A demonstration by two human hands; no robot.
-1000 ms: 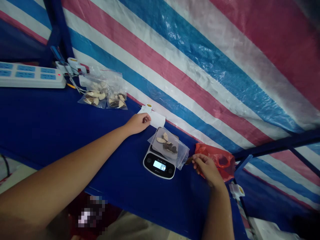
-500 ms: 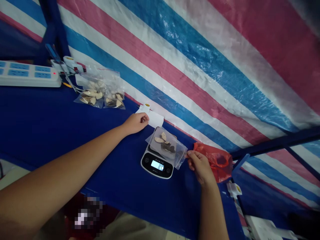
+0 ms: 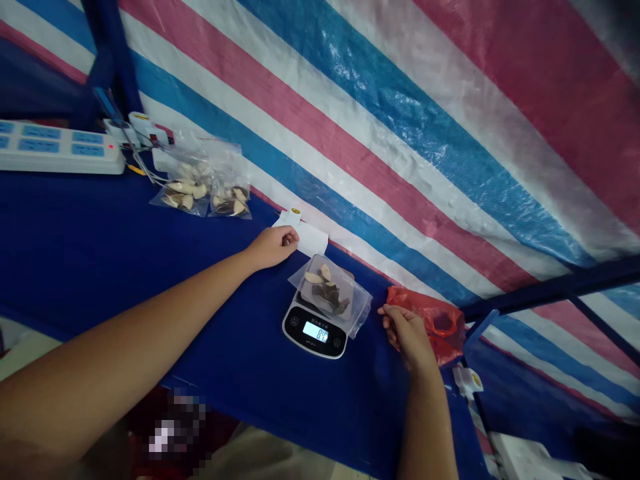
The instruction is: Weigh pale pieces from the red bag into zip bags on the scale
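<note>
On a black-and-white digital kitchen scale (image 3: 316, 333) lies a clear zip bag (image 3: 357, 310) with several dark and pale pieces, which look like dried mushrooms (image 3: 329, 293). The lit display seems to read 8.4. My right hand (image 3: 406, 330) hovers just right of the bag, apart from it, fingers loosely bent and nothing visible in them. Behind it sits a thin red plastic bag (image 3: 445, 320). My left hand (image 3: 274, 247) rests with curled fingers beside a white paper (image 3: 313, 239), left of the scale; nothing shows in its grip.
Clear bags of similar pieces (image 3: 203, 183) stand at the back left, beside a white power strip (image 3: 60, 148) and cables. A striped plastic sheet (image 3: 350, 133) rises behind the blue table (image 3: 125, 247). A white plug-like piece (image 3: 467, 381) hangs at the right edge.
My right hand has let go of the zip bag's edge and moved slightly right. The pieces inside have shifted toward the bag's lower right. My left hand has stayed put.
</note>
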